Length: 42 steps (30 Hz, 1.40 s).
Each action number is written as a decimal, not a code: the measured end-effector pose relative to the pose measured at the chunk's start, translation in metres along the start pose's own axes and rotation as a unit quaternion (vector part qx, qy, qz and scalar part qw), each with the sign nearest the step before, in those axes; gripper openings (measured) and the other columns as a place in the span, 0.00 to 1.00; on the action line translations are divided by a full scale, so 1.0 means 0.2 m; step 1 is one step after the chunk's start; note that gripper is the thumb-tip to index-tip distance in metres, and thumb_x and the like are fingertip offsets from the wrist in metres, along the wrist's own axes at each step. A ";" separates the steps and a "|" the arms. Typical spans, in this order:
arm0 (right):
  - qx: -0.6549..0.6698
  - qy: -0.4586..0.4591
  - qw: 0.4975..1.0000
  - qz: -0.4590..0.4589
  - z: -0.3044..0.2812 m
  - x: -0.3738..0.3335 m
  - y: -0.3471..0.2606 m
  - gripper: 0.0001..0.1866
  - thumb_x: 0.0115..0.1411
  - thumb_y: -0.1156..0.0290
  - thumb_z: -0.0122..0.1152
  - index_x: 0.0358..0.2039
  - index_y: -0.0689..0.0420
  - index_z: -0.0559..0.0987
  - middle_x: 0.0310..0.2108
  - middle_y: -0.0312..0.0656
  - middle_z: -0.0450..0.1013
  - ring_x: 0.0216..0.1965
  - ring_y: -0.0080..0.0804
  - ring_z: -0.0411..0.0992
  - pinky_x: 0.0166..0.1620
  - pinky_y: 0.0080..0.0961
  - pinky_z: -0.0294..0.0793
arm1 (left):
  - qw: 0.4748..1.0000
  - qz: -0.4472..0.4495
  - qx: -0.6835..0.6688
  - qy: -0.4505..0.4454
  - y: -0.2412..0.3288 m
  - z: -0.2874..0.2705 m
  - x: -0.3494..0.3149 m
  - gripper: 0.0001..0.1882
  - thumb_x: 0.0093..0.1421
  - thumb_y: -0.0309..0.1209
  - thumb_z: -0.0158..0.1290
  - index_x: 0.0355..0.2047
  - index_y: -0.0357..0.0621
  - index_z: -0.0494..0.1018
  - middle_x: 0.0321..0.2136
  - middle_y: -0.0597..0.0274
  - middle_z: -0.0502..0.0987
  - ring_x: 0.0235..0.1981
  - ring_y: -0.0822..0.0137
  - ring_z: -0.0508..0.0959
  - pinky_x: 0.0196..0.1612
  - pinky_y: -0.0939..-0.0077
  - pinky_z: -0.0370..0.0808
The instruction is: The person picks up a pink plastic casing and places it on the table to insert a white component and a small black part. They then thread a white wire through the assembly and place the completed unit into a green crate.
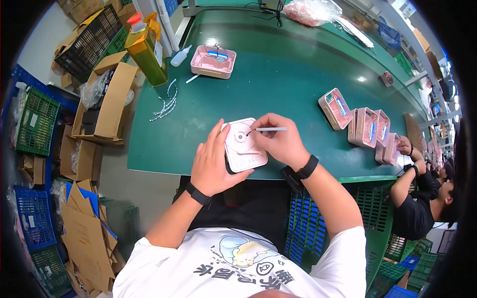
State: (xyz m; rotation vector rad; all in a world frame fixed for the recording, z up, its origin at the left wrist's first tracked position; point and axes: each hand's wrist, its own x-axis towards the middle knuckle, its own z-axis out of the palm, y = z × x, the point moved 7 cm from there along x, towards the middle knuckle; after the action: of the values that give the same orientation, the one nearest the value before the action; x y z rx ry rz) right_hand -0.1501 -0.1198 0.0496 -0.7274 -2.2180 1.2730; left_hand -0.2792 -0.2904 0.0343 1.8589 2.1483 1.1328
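Observation:
Near the front edge of the green table, my left hand [208,166] grips a pale pink case [242,153] by its left side and lower edge. Its face resembles a small record player, with a round disc and a thin arm-like bar. My right hand [284,145] pinches a thin white stick [273,129] between thumb and fingers. The stick's dark tip is at the upper right of the disc; whether it touches cannot be made out. Beyond, at the far left, lies an open pink case shell [212,71] with a blue cylinder and wires inside.
A yellow-green tin [147,57], a small squeeze bottle [180,56] and several pale twisted strands [167,105] are at the table's left. Several pink shells [366,127] stand at the right, near a co-worker's hand [405,146]. Cartons [107,99] and green crates [37,119] flank the table.

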 end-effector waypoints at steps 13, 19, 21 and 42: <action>0.028 -0.017 0.998 0.051 0.04 -0.02 0.02 0.10 0.67 0.76 0.77 0.44 0.58 0.82 0.35 0.27 0.78 0.32 0.10 0.70 0.35 0.16 0.73 | 1.000 0.010 0.015 0.008 0.02 0.01 -0.01 0.66 0.48 0.52 0.82 0.80 0.36 0.61 0.79 0.35 0.63 0.71 0.37 0.76 0.67 0.47 0.75; 0.121 -0.005 0.987 0.104 0.08 -0.03 0.04 0.10 0.68 0.76 0.76 0.45 0.57 0.81 0.36 0.27 0.78 0.32 0.10 0.69 0.35 0.16 0.72 | 1.000 -0.006 0.019 -0.003 0.02 0.01 -0.01 0.65 0.47 0.51 0.82 0.79 0.36 0.61 0.79 0.36 0.63 0.71 0.37 0.75 0.67 0.48 0.75; 0.086 0.012 0.994 0.061 0.07 -0.01 0.03 0.11 0.68 0.76 0.76 0.46 0.57 0.80 0.36 0.27 0.78 0.31 0.11 0.69 0.35 0.17 0.72 | 1.000 -0.007 0.017 -0.001 0.02 0.00 0.00 0.65 0.47 0.51 0.82 0.79 0.36 0.62 0.79 0.36 0.63 0.71 0.37 0.75 0.67 0.48 0.74; -0.138 -0.004 0.979 -0.149 0.04 -0.06 -0.18 0.13 0.63 0.74 0.78 0.46 0.56 0.83 0.37 0.40 0.84 0.33 0.33 0.80 0.38 0.28 0.80 | 0.999 0.011 0.040 0.022 0.03 0.00 -0.02 0.65 0.49 0.54 0.81 0.80 0.38 0.62 0.79 0.37 0.64 0.68 0.40 0.78 0.63 0.49 0.76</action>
State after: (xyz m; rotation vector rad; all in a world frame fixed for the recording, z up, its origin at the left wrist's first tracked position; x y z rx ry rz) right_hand -0.1544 -0.1482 0.0764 -0.4622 -2.4275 0.8345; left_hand -0.2741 -0.2943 0.0365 1.9119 2.2335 1.1172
